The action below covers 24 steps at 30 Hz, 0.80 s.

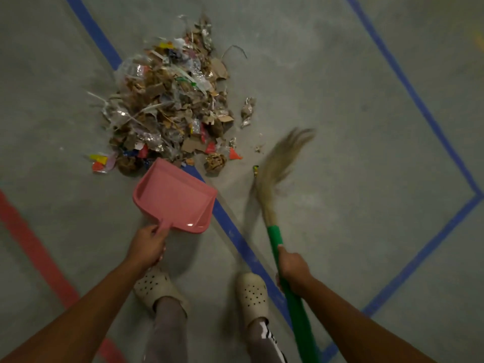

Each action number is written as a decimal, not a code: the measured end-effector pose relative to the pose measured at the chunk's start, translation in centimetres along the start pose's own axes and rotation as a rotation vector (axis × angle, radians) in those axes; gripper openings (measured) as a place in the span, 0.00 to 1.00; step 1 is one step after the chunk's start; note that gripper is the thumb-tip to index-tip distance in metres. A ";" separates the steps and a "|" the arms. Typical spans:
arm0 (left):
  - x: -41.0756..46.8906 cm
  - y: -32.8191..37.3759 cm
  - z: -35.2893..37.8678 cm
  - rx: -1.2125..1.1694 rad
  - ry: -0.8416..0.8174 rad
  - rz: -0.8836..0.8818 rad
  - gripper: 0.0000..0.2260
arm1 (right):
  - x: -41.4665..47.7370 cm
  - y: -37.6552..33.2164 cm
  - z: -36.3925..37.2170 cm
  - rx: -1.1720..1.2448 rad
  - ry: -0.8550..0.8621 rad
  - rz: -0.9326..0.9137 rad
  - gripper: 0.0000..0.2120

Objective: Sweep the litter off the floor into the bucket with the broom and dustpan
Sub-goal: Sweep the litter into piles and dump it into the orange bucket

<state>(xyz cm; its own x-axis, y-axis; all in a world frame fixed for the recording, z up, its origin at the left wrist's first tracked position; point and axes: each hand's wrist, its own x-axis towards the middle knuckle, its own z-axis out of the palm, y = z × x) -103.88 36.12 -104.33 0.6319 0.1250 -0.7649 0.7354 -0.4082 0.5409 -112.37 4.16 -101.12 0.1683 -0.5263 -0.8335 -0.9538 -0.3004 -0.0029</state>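
Now left hand [148, 246] is gripping the pink dustpan [175, 196] handle, right hand [293, 269] clenching the broom [277, 179] shaft. Litter [167, 106] is looking light, loose, scatter-prone.

floor [340, 95]: grey, hard | blue tape lines [407, 82], one red line [34, 244] | litter pile [167, 106] lies on it | two cream clogs [252, 292] stand on it

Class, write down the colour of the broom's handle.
Green. The broom handle, gripped by the right hand, shows best in the head view.

Glossy pink plastic dustpan [176, 195], straw-bristled broom [277, 176], matt concrete floor [327, 87].
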 end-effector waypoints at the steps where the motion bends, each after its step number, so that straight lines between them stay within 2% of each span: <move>1: 0.2 0.0 -0.8 0.011 0.005 0.001 0.22 | -1.1 -1.0 1.7 0.007 -0.023 -0.033 0.29; 6: 0.3 0.6 -6.1 -0.007 0.029 0.040 0.20 | -6.5 -4.9 5.8 0.025 0.072 -0.128 0.32; 9: 0.0 1.3 -9.8 -0.009 0.025 0.051 0.22 | -8.6 -7.4 4.7 0.042 0.169 -0.155 0.31; 12: 0.3 0.8 -14.0 0.010 0.051 0.028 0.23 | -8.4 -11.1 3.0 0.024 0.196 -0.158 0.31; 18: 4.1 -3.7 -23.6 0.190 0.107 -0.012 0.20 | -2.2 -19.5 2.6 -0.042 0.175 -0.123 0.34; 21: 7.5 -6.6 -27.5 0.318 0.143 -0.068 0.19 | 1.9 -22.6 4.5 -0.118 0.158 -0.164 0.34; 24: 11.8 -9.1 -29.5 0.339 0.129 -0.101 0.21 | 5.5 -23.8 7.6 -0.168 0.145 -0.217 0.35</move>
<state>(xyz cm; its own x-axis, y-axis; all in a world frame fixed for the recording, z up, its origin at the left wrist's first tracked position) -95.90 67.99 -107.97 0.6016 0.2843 -0.7465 0.6869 -0.6612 0.3017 -90.60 14.49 -109.81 0.4092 -0.5400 -0.7355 -0.8392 -0.5391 -0.0711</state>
